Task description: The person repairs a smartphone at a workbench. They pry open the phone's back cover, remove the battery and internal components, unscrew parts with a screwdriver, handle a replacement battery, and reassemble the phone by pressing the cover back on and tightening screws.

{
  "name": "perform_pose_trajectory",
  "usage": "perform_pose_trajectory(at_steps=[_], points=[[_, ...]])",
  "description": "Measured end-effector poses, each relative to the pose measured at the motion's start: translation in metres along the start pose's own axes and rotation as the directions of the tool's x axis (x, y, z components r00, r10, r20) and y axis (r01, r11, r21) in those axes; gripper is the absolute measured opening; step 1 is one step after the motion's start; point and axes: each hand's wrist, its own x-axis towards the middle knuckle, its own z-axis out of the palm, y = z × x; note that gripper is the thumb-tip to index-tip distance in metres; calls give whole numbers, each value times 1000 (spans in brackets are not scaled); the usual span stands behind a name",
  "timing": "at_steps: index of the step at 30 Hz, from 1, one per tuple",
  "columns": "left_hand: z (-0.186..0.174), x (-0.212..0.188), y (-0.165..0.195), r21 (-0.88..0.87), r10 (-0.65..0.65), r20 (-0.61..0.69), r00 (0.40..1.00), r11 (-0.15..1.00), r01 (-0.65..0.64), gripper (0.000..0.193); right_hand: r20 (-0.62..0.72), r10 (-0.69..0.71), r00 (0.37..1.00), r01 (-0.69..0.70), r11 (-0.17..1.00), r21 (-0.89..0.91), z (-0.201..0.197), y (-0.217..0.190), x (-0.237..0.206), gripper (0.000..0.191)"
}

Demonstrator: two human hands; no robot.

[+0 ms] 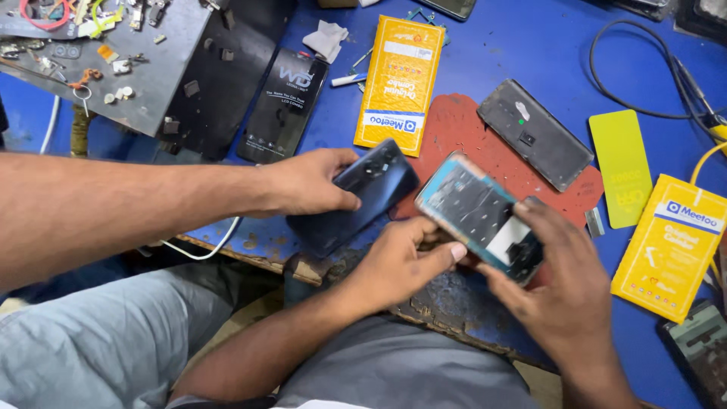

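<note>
Over the front edge of the blue worktop (522, 38), the person's left hand (401, 265) and right hand (564, 291) hold an opened phone frame (478, 216) between them, fingers (454, 252) of both clamped on its sides, its bare insides facing up above a red mat (462, 125). Just beside it, a co-worker's hand (307, 182) (reaching in from the left) grips a dark phone (356, 197) lying on the worktop. Yellow packets (397, 79), a grey back cover (534, 132) and a black cable (628, 68) lie further back.
</note>
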Motion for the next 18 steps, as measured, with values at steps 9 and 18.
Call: perform_pose_trajectory(at_steps=[9,18], points=[[-18,-39,39,827,560,126,819,396,-399,27,0,-62,998,62,993,-99,-16,18,63,68],[-32,-51,45,941,614,138,777,165,-297,33,59,-235,970,233,972,30,62,12,156,61]])
